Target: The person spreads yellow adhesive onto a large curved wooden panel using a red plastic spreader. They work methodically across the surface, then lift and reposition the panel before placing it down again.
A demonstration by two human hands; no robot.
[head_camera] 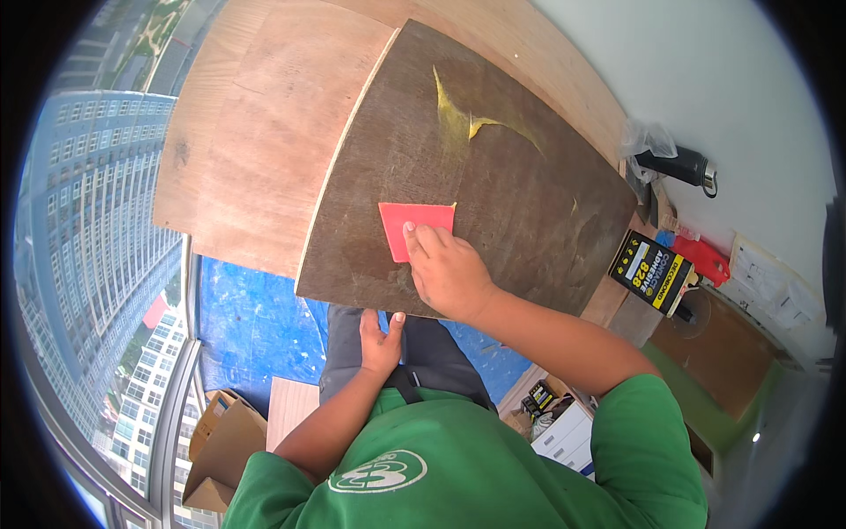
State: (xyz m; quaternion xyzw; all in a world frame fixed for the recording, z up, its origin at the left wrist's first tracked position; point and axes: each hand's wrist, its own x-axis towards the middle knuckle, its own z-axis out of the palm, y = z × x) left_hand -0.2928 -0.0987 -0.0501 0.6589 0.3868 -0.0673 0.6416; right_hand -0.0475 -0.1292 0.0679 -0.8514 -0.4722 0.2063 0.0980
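Note:
My right hand (449,271) grips a flat red plastic spreader (398,233) against a dark brown wooden panel (529,211). Yellow glue shows at the spreader's upper right corner. Farther up the panel, a smear of yellow adhesive (456,122) spreads in a curved, branching shape, with a thick dab at its middle. By the panel's near edge is my left hand (381,344), thumb and finger apart, fingertips at or just touching that edge; nothing is visible in it.
The panel lies over a larger plywood sheet (284,132). To the right stands a Decobond contact adhesive can (651,272), with a black bottle (674,165) beyond it. Blue sheeting (258,317) covers the floor. A cardboard box (221,449) sits by the window at left; white drawers (565,436) are at lower right.

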